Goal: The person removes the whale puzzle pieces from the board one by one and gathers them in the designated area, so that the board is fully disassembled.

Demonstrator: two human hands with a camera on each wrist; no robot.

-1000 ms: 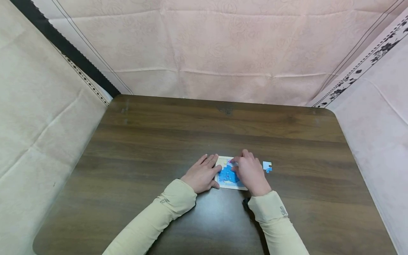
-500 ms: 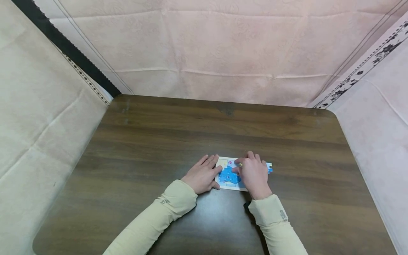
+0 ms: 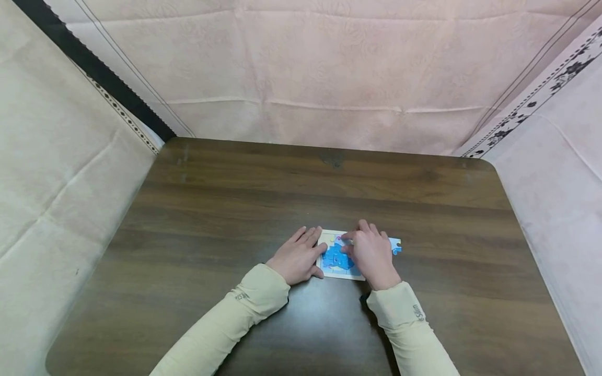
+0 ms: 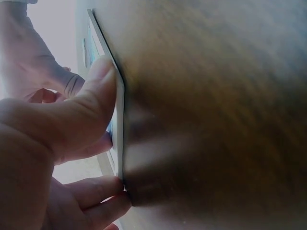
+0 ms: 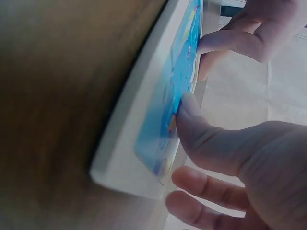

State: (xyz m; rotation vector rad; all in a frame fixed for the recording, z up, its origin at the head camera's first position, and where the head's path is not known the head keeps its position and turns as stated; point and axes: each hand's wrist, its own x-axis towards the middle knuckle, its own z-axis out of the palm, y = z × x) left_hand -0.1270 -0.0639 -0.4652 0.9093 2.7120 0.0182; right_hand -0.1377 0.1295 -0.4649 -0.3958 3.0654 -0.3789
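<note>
A small jigsaw puzzle board (image 3: 345,278) with a pale frame and a blue picture lies flat on the table. My left hand (image 3: 296,258) rests along its left side, with the thumb (image 4: 103,72) on the board's edge and the other fingers stretched out. Over the right part is my right hand (image 3: 373,256), its thumb (image 5: 189,103) and index fingertip touching the picture a little apart. No piece shows between them, and the palm hides that side of the board. Just past this hand lies a loose blue puzzle piece (image 3: 396,245), partly covered.
The brown wooden table (image 3: 263,183) has rounded far corners. Pale cloth (image 3: 329,68) hangs beyond its back edge and along both sides. Both forearms wear cream sleeves (image 3: 235,313).
My right hand slid slightly right and toward me, then back left and up to about its earlier place. The left hand stays on the board. The loose piece has not visibly moved.
</note>
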